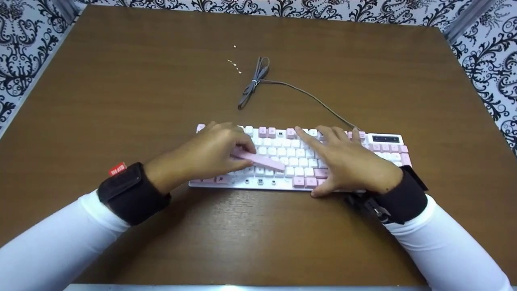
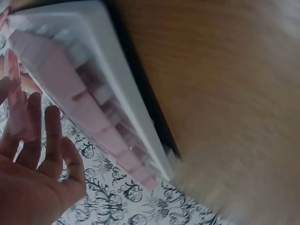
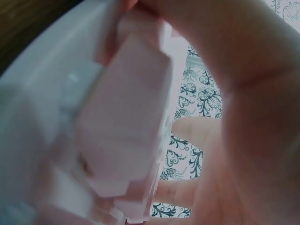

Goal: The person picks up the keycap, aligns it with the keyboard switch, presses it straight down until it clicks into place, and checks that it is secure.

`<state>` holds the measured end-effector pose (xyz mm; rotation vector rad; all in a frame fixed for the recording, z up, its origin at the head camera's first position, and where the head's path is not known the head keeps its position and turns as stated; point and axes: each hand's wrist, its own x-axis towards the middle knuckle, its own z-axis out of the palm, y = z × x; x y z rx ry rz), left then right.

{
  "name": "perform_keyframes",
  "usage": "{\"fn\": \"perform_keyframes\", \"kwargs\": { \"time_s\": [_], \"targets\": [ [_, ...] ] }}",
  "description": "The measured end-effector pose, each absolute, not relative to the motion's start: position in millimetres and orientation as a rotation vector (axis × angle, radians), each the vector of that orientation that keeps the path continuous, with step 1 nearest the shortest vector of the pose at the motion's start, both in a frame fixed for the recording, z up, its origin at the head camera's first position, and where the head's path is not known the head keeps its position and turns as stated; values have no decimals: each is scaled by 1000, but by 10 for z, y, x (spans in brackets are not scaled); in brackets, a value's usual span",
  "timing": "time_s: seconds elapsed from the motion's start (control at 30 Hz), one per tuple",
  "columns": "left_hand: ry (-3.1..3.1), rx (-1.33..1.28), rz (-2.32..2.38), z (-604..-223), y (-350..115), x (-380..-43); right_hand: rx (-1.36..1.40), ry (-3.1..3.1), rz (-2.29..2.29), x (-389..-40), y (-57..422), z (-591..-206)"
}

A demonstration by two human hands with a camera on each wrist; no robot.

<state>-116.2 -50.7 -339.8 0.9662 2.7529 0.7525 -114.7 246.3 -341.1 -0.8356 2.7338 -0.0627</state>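
Observation:
A white and pink keyboard (image 1: 305,161) lies on the brown table. Between thumb and fingers, my left hand (image 1: 222,147) pinches a long pink spacebar keycap (image 1: 264,161), tilted over the lower rows. Below it, the front row has a capless stretch with dark switches (image 1: 260,182). My right hand (image 1: 347,161) rests spread over the right half, fingers toward the far edge and thumb at the front edge. In the left wrist view the spacebar (image 2: 18,110) stands beside pink keys (image 2: 61,70). Large pink keys (image 3: 124,117) fill the right wrist view near the thumb.
A grey cable (image 1: 311,95) runs from the keyboard's back to a tied bundle (image 1: 254,83). Several tiny bright specks (image 1: 235,66) lie left of the bundle. Black-and-white patterned cloth (image 1: 492,68) surrounds the table (image 1: 121,81).

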Motion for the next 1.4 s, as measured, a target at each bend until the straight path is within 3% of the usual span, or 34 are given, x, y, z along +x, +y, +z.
{"fn": "perform_keyframes", "kwargs": {
  "time_s": [0.3, 0.7, 0.9, 1.4],
  "targets": [
    [2908, 1094, 425, -3425, -471, -1051, -818, 2725, -67, -1136, 2476, -3431],
    [2977, 1302, 453, -3415, -409, -1018, -839, 2740, -58, -1154, 2463, -3394],
    [2981, 1390, 492, -3469, -316, -848, -837, 2749, -70, -1136, 2468, -3406],
    [3077, 1354, 496, -3552, -256, -692, -848, 2755, -68, -1135, 2467, -3415]
  ]
}}
